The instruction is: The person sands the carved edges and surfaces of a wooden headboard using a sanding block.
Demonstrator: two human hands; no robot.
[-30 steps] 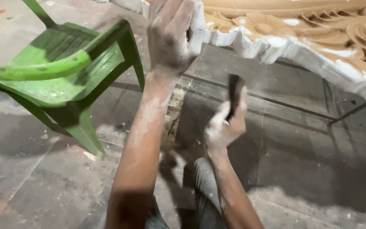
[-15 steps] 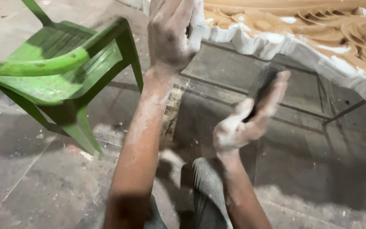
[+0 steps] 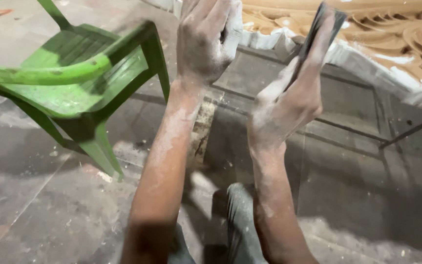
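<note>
Since a second ago the right hand (image 3: 282,100) has come up from low near the floor to the carved panel's (image 3: 391,34) edge, carrying the dark flat tool (image 3: 321,32). Head view: right hand is closed around the tool, whose long axis runs steeply up and slightly right, its tip touching or just short of the panel's white rim. Left hand (image 3: 208,39) is curled on that rim, left of the tool; what it grips is hidden. A green plastic chair (image 3: 69,78) sits well left of the panel, on the dusty floor (image 3: 35,215).
</note>
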